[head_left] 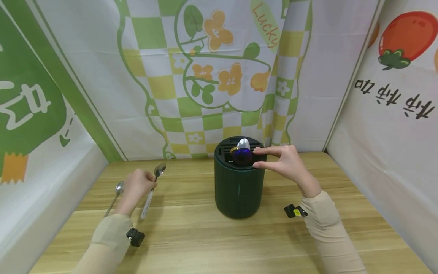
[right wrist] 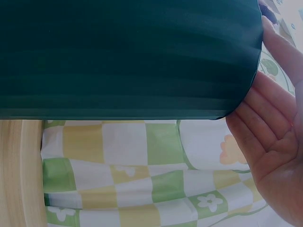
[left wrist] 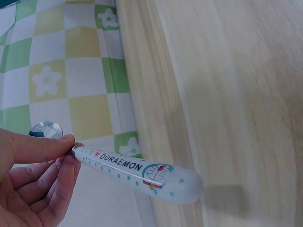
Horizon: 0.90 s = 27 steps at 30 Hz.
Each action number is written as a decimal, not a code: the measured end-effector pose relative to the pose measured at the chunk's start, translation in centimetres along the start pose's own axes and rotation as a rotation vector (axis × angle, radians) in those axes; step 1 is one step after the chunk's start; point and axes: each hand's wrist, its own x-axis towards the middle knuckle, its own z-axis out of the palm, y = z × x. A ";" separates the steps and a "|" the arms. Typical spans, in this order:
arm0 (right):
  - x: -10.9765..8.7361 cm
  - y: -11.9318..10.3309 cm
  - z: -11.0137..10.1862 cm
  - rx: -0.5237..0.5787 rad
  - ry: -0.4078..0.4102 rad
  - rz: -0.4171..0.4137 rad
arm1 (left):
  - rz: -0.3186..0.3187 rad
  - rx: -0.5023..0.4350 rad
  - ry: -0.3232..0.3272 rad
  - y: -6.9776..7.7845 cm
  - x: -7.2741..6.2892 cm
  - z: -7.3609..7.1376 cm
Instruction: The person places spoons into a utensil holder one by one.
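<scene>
My left hand (head_left: 138, 187) pinches a spoon between thumb and fingers, just below its bowl. The spoon's white handle (left wrist: 128, 170) has blue dots and a Doraemon picture, and it points down toward the table. At the middle stands a dark green utensil holder (head_left: 239, 190) with a slotted black top. A shiny blue spoon bowl (head_left: 242, 156) and a silver spoon bowl (head_left: 243, 144) stick up from it. My right hand (head_left: 285, 163) is at the holder's rim, thumb and index finger stretched out beside the blue bowl. In the right wrist view its other fingers lie along the rim.
Another metal spoon (head_left: 119, 188) is left of my left hand, its handle partly hidden by my wrist. The wooden table (head_left: 191, 243) is bounded by a patterned curtain (head_left: 212, 125) behind and printed cloth panels at both sides.
</scene>
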 end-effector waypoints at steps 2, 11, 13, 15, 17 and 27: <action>0.0 0.1 0.0 0.003 0.002 0.003 | -0.001 0.000 0.001 0.3 0.0 -0.1; 0.0 0.0 0.1 0.007 -0.001 0.000 | 0.029 -0.011 0.036 1.5 -0.1 -0.3; 0.0 0.2 0.2 0.002 0.001 -0.001 | 0.031 -0.015 0.042 1.7 -0.1 -0.3; 0.0 0.3 0.2 -0.001 0.004 -0.005 | 0.035 -0.022 0.047 2.0 -0.1 -0.4; 0.0 1.1 0.4 0.002 0.013 -0.012 | 0.042 -0.028 0.051 2.2 0.0 -0.5; 0.3 4.1 0.9 0.009 0.019 -0.033 | 0.079 -0.054 0.087 3.6 0.2 -0.7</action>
